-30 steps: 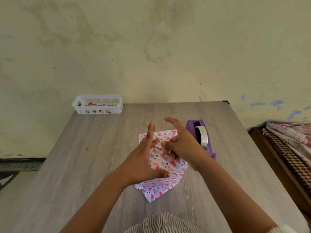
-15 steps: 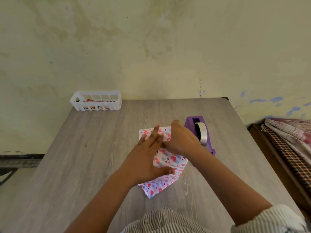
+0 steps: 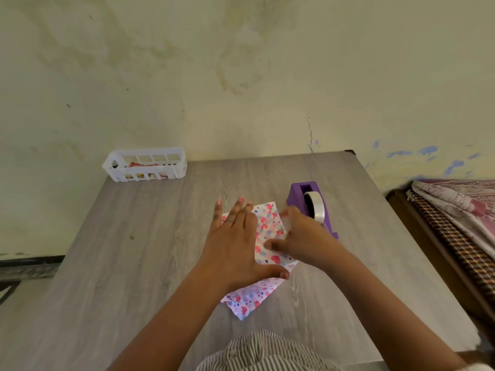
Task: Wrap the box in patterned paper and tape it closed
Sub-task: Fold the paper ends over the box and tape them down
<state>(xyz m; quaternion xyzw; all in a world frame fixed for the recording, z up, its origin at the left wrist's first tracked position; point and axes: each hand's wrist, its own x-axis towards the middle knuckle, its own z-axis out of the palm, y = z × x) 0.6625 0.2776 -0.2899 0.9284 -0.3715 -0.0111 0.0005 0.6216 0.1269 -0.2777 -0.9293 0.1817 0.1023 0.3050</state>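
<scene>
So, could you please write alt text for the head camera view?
Two bare hands press heart-patterned paper flat over a box on a grey wooden table: left hand flat on top, right hand at the right edge. A purple tape dispenser stands alongside, a white basket by the wall.

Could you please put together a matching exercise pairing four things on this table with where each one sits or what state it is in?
Column one:
1. white slotted plastic basket
2. purple plastic tape dispenser
3. left hand
4. heart-patterned wrapping paper

Column two:
A. pressed flat, palm down, on top of the package
B. at the far left corner of the grey wooden table, by the wall
C. folded around the box, a loose flap trailing toward the person
D. just right of the package, behind the right hand

Pairs: 1-B, 2-D, 3-A, 4-C
</scene>
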